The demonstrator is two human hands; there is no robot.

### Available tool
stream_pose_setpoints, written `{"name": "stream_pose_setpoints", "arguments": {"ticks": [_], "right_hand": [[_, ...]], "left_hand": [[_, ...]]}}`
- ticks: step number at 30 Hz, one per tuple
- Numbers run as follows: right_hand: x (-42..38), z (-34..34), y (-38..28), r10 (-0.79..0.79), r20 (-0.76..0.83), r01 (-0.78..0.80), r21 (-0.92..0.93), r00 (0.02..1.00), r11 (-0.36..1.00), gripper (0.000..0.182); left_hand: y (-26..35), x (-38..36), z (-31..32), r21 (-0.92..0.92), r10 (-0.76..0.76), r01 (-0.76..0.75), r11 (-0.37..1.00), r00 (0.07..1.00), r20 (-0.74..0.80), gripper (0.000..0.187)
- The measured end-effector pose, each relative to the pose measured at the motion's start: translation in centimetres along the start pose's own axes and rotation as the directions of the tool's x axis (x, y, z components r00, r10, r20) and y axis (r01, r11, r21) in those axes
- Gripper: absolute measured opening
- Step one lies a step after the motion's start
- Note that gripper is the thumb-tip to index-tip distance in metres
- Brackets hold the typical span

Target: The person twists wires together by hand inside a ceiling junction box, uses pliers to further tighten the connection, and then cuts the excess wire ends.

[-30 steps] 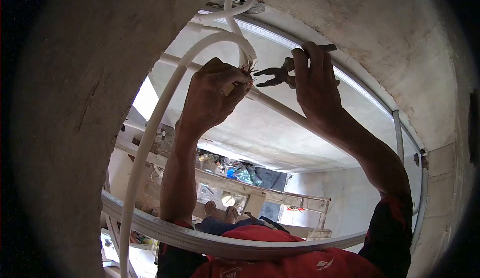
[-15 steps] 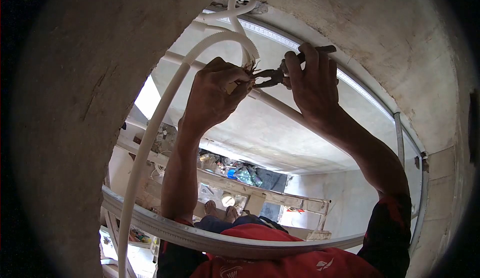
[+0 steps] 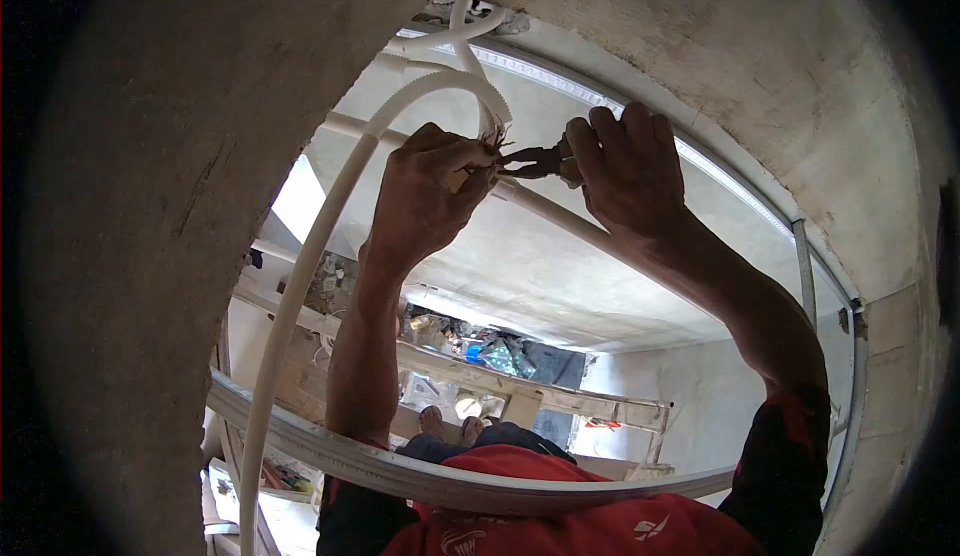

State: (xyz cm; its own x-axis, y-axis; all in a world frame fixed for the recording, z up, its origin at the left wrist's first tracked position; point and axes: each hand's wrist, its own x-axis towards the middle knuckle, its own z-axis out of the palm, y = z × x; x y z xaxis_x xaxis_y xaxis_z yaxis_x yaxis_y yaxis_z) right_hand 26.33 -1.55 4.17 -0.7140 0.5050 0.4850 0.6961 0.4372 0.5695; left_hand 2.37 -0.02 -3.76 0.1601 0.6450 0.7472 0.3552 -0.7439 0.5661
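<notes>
My left hand (image 3: 428,188) pinches the ends of thin wires (image 3: 495,144) below the open end of a white corrugated conduit (image 3: 440,80). Dark pliers (image 3: 530,163) are in my right hand (image 3: 630,171), which is wrapped round their handles. The plier jaws point left, slightly parted, with their tips at the wires by my left fingertips. Whether the jaws touch a wire is too small to tell.
A white pipe (image 3: 565,218) runs diagonally behind my hands. A curved metal rail (image 3: 400,468) crosses in front of my body. Rough concrete (image 3: 130,206) stands at the left. Far below are wooden planks (image 3: 560,396), my feet and scattered items.
The handle that stuck out past my right fingers is now hidden behind them, and the plier jaws look less widely parted. My left hand keeps its pinch.
</notes>
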Motion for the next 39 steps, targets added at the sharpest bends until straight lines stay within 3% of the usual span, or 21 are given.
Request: {"name": "stream_pose_setpoints", "arguments": {"ticks": [4, 6, 10, 12, 13, 15, 16, 17, 19, 26, 28, 35, 39], "right_hand": [[0.5, -0.7, 0.7, -0.070, -0.064, 0.068, -0.031, 0.996, 0.997, 0.032], [0.5, -1.0, 0.8, -0.030, 0.128, 0.024, 0.049, 0.991, 0.999, 0.029], [1.5, -2.9, 1.5, -0.053, 0.256, 0.012, 0.158, 0.965, 0.987, 0.028], [3.0, -4.2, 1.9, -0.066, 0.613, -0.127, 0.267, 0.787, 0.955, 0.034], [3.8, -4.3, 2.4, -0.067, 0.612, -0.126, 0.267, 0.788, 0.955, 0.034], [5.5, -4.5, 3.3, -0.193, 0.830, -0.272, 0.377, 0.524, 0.885, 0.031], [7.7, -6.8, 2.9, -0.110, 0.956, -0.537, 0.245, 0.271, 0.807, 0.030], [7.1, -5.4, 3.8, -0.202, 0.937, -0.599, 0.339, 0.285, 0.726, 0.026], [7.7, -4.9, 4.8, -0.314, 0.925, -0.713, 0.368, 0.215, 0.597, 0.026], [8.7, -5.6, 4.7, -0.266, 0.945, -0.676, 0.323, 0.190, 0.663, 0.022], [8.6, -5.7, 5.0, -0.329, 0.924, -0.683, 0.370, 0.198, 0.630, 0.020], [9.9, -6.1, 6.1, -0.362, 0.915, -0.711, 0.375, 0.180, 0.595, 0.026], [10.1, -6.8, 6.1, -0.346, 0.926, -0.741, 0.339, 0.153, 0.580, 0.026]], "left_hand": [[0.2, -0.2, -0.2, 0.044, -0.013, 0.012, 0.999, 1.000, 0.018, 0.015], [0.3, -0.2, -0.2, 0.057, -0.015, 0.014, 0.998, 1.000, 0.024, 0.015], [0.0, -0.1, 0.0, 0.042, 0.018, -0.018, 0.999, 1.000, -0.010, 0.014], [0.4, 0.0, 0.1, 0.010, 0.014, -0.013, 1.000, 1.000, -0.018, 0.012], [0.6, 0.2, 0.1, -0.020, 0.011, -0.011, 1.000, 1.000, -0.030, 0.009], [0.7, 0.3, 0.1, -0.016, 0.009, -0.009, 1.000, 1.000, -0.023, 0.009], [0.8, 0.3, 0.1, -0.013, 0.006, -0.006, 1.000, 1.000, -0.018, 0.010], [0.7, 0.4, 0.0, -0.012, 0.010, -0.010, 1.000, 1.000, -0.021, 0.010], [0.6, 0.4, -0.3, 0.035, 0.004, -0.006, 0.999, 0.999, 0.038, 0.014], [1.4, 0.3, 0.0, 0.072, -0.081, 0.078, 0.994, 0.996, 0.039, 0.017], [1.3, 0.5, 0.3, -0.003, -0.185, 0.185, 0.983, 0.982, 0.033, 0.018], [1.6, 1.3, 0.2, 0.104, -0.088, 0.084, 0.991, 0.995, 0.035, 0.021], [2.1, 1.3, 0.6, 0.196, -0.015, 0.026, 0.980, 0.998, -0.057, 0.018]]}}
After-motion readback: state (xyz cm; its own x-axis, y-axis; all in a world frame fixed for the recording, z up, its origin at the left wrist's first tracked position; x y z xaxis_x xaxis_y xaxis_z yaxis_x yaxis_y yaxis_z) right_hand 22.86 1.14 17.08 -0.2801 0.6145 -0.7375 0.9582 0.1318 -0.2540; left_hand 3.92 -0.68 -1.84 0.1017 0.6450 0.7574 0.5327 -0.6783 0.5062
